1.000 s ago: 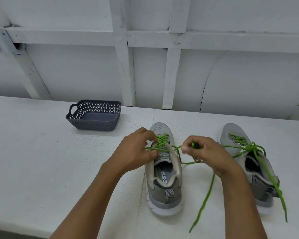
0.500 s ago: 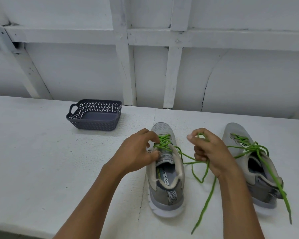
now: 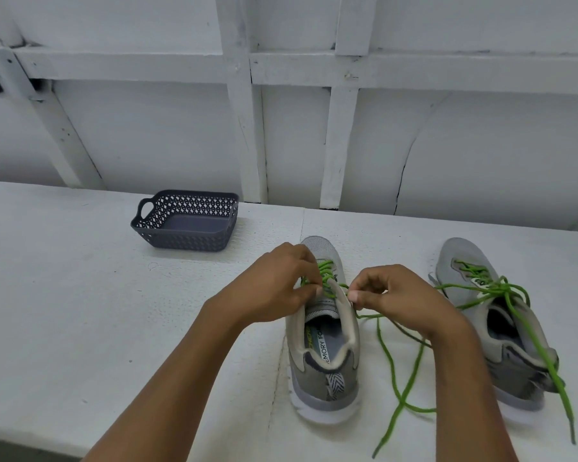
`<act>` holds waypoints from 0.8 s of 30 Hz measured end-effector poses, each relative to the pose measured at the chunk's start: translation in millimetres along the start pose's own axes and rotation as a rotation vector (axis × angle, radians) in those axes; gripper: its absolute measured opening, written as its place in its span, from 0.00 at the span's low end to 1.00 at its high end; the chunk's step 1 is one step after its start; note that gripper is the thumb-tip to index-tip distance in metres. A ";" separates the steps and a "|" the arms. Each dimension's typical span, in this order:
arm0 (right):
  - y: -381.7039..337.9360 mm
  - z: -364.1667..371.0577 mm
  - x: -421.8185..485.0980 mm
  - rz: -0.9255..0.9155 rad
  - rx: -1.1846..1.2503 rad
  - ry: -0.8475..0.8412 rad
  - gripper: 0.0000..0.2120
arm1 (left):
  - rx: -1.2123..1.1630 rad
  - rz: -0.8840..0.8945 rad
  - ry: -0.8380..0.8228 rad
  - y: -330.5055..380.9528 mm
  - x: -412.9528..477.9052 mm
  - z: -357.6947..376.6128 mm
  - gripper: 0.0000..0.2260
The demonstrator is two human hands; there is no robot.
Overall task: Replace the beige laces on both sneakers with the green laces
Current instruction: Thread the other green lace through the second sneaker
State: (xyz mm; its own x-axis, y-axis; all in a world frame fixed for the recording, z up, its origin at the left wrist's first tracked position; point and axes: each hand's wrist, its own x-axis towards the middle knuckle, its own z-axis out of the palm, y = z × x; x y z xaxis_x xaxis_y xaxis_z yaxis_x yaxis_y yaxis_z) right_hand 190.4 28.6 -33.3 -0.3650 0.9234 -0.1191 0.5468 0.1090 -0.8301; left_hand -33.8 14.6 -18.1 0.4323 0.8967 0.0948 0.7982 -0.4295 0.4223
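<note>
Two grey sneakers stand on the white table (image 3: 64, 311), toes away from me. The left sneaker (image 3: 324, 368) carries a green lace (image 3: 326, 271) through its eyelets; my left hand (image 3: 274, 288) pinches that lace at the sneaker's left side. My right hand (image 3: 397, 295) pinches the same lace at the sneaker's right side, near the top eyelet. The lace's loose ends (image 3: 404, 388) trail over the table between the shoes. The right sneaker (image 3: 501, 331) is laced in green too, with its long ends (image 3: 544, 358) draped over the heel. No beige lace is in sight.
A dark grey perforated basket (image 3: 187, 223) sits at the back left of the table. A white panelled wall (image 3: 314, 128) rises behind the table. The table's front edge (image 3: 30, 435) runs along the lower left.
My right hand has come down and left from mid-air to the left sneaker's right side. The loose lace has dropped slack onto the table. My left hand stays at the eyelets.
</note>
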 end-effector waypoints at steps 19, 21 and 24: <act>6.3 -10.6 18.8 -0.052 0.177 -0.212 0.07 | -0.130 -0.017 -0.094 7.6 15.8 2.2 0.02; 8.6 -10.3 19.8 -0.099 0.224 -0.231 0.05 | -0.166 -0.036 -0.096 6.4 16.2 2.7 0.03; 14.2 -12.9 19.5 -0.123 0.290 -0.245 0.04 | -0.192 -0.038 -0.091 5.9 15.9 3.1 0.03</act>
State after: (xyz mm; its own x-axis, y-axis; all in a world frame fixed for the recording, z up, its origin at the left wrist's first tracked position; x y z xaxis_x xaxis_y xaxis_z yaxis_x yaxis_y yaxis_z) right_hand 200.8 52.9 -40.4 -0.6028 0.7908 -0.1065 0.2651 0.0726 -0.9615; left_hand -20.9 25.9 -16.9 0.4464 0.8948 -0.0031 0.7242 -0.3592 0.5886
